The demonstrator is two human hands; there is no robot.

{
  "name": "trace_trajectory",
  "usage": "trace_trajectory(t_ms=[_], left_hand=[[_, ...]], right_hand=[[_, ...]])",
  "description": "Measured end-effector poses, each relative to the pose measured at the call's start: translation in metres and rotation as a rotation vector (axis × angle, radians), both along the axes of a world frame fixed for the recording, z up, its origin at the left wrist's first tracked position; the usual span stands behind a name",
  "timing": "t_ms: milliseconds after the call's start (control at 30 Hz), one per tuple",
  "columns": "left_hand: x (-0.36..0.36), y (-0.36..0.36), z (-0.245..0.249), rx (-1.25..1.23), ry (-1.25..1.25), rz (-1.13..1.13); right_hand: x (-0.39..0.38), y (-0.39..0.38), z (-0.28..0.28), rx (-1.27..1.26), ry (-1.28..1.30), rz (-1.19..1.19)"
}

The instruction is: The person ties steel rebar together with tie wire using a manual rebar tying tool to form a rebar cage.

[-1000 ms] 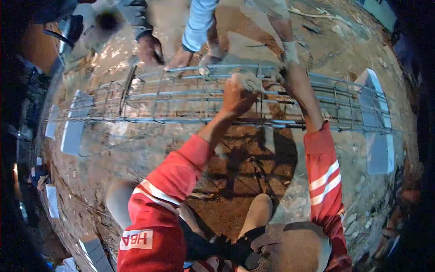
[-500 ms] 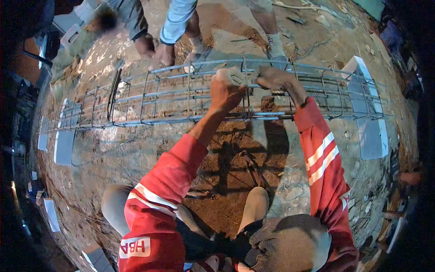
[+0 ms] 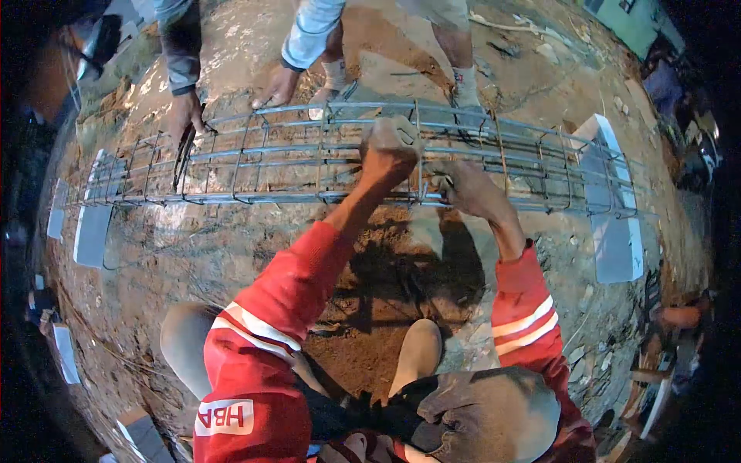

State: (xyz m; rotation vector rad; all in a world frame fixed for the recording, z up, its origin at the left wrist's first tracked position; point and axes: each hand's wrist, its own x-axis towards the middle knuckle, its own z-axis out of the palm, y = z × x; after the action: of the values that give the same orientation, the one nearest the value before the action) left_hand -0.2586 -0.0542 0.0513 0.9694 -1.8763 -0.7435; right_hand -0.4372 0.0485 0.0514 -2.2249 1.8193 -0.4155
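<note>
1. Dirt ground (image 3: 154,309): cage (image 3: 321,162) lies ahead, across blocks (image 3: 614,239).
2. Left hand (image 3: 392,147): curled closed at a stirrup (image 3: 421,171); hold it firm for stability.
3. Right hand (image 3: 471,189): fingers curled; cannot tell whether pinching anything. Work close to the stirrup.

I see hard light glazing the muddy ground (image 3: 243,50) at upper left, a deep shadow (image 3: 378,282) pooling mid-frame, the rebar cage (image 3: 285,197) bowed by lens distortion, grainy black swallowing the corners.
</note>
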Motion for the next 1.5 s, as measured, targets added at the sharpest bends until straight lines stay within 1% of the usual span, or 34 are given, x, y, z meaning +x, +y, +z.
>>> trace_trajectory(t_ms=[33,67,100,167,200,267,300,333,400,433,500,533,567,600,633,667,700,733,767,800,833,867,900,933,1000,1067,1133,1167,1233,1300,1333,1400,1467,1500], left_hand=[[0.0,0.002,-0.003,-0.026,0.023,0.005],[0.0,0.001,-0.003,-0.055,0.044,0.013],[-0.002,-0.004,-0.014,0.027,0.144,0.01],[-0.005,-0.016,-0.035,0.179,0.36,0.015],[-0.009,-0.003,-0.032,-0.003,0.112,0.068],[-0.003,0.001,-0.018,-0.021,0.109,0.033],[0.0,0.005,-0.011,-0.029,0.101,0.003],[0.001,0.006,-0.004,0.0,0.103,-0.041],[-0.001,0.007,-0.001,-0.083,0.05,0.082],[0.001,0.015,0.012,-0.138,0.03,0.091],[-0.004,0.009,-0.002,-0.191,0.047,0.116],[-0.006,0.004,-0.009,-0.246,0.06,0.156],[-0.007,-0.001,-0.016,-0.224,0.049,0.141],[-0.004,0.002,-0.009,-0.221,0.047,0.151],[0.0,0.009,0.005,-0.136,0.028,0.115],[0.003,0.014,0.01,-0.046,0.008,0.078],[-0.002,0.007,-0.011,-0.076,0.128,0.069],[-0.003,0.004,-0.014,-0.067,0.127,0.078],[-0.005,0.003,-0.017,-0.1,0.098,0.105],[-0.002,0.009,-0.005,-0.051,0.069,0.085],[0.002,0.015,0.007,-0.003,0.038,0.065],[0.001,0.014,0.003,-0.003,0.043,0.068],[0.0,0.013,-0.003,-0.102,0.068,0.096],[-0.002,0.011,-0.008,-0.198,0.094,0.126],[-0.003,0.008,-0.014,-0.232,0.091,0.162],[-0.003,0.012,-0.014,-0.269,0.079,0.185],[-0.002,0.013,-0.007,-0.275,0.096,0.092],[0.0,0.014,-0.005,-0.381,0.153,0.058],[0.001,0.015,-0.004,-0.341,0.189,0.029],[0.002,0.016,-0.004,-0.308,0.2,0.001],[0.003,0.017,-0.004,-0.306,0.195,-0.004],[0.003,0.021,0.0,-0.289,0.099,0.021],[0.006,0.023,0.006,-0.284,0.124,0.0],[0.006,0.025,0.004,-0.275,0.143,-0.025]], right_hand=[[-0.005,-0.013,0.0,0.095,-0.09,0.074],[-0.009,-0.021,-0.004,0.082,-0.076,0.092],[-0.016,-0.028,-0.012,0.098,-0.153,0.062],[-0.009,-0.022,-0.002,-0.051,-0.211,0.084],[0.0,-0.019,-0.005,-0.056,-0.202,0.087],[0.014,-0.015,-0.016,-0.323,0.146,-0.255],[0.016,-0.018,-0.012,-0.225,0.197,-0.273],[0.024,-0.013,0.006,-0.209,0.166,-0.175],[0.011,-0.024,0.0,-0.274,0.07,0.046],[0.005,-0.029,-0.004,-0.266,0.076,0.032],[0.0,-0.036,-0.008,0.066,-0.178,0.065],[0.009,-0.03,0.002,0.066,-0.174,0.066],[0.018,-0.019,0.01,-0.046,-0.034,0.002],[0.031,-0.007,0.022,-0.159,0.103,-0.056],[0.045,0.006,0.033,-0.24,0.232,-0.135],[0.056,0.013,0.044,-0.229,0.226,-0.12],[0.064,0.019,0.055,-0.239,0.245,-0.157],[0.069,0.021,0.059,-0.252,0.267,-0.196],[0.063,0.018,0.051,-0.374,0.239,-0.163],[0.057,0.016,0.048,-0.368,0.242,-0.159],[0.052,0.013,0.047,-0.367,0.092,-0.133],[0.048,0.01,0.046,-0.366,-0.056,-0.105],[0.052,0.009,0.048,-0.487,-0.245,-0.082],[0.051,0.008,0.053,-0.483,-0.239,-0.075],[0.049,0.009,0.068,-0.022,-0.111,-0.19],[0.047,0.007,0.068,-0.013,-0.095,-0.194],[0.049,0.006,0.073,-0.022,-0.083,-0.197],[0.049,0.009,0.077,-0.1,-0.025,-0.188],[0.048,0.006,0.078,-0.167,0.036,-0.164],[0.042,0.001,0.074,-0.374,-0.069,-0.136],[0.043,0.003,0.07,-0.372,-0.073,-0.141],[0.046,0.009,0.064,-0.191,-0.344,-0.28],[0.039,0.009,0.05,-0.177,-0.416,-0.303],[0.04,0.009,0.055,-0.07,-0.55,-0.362]])
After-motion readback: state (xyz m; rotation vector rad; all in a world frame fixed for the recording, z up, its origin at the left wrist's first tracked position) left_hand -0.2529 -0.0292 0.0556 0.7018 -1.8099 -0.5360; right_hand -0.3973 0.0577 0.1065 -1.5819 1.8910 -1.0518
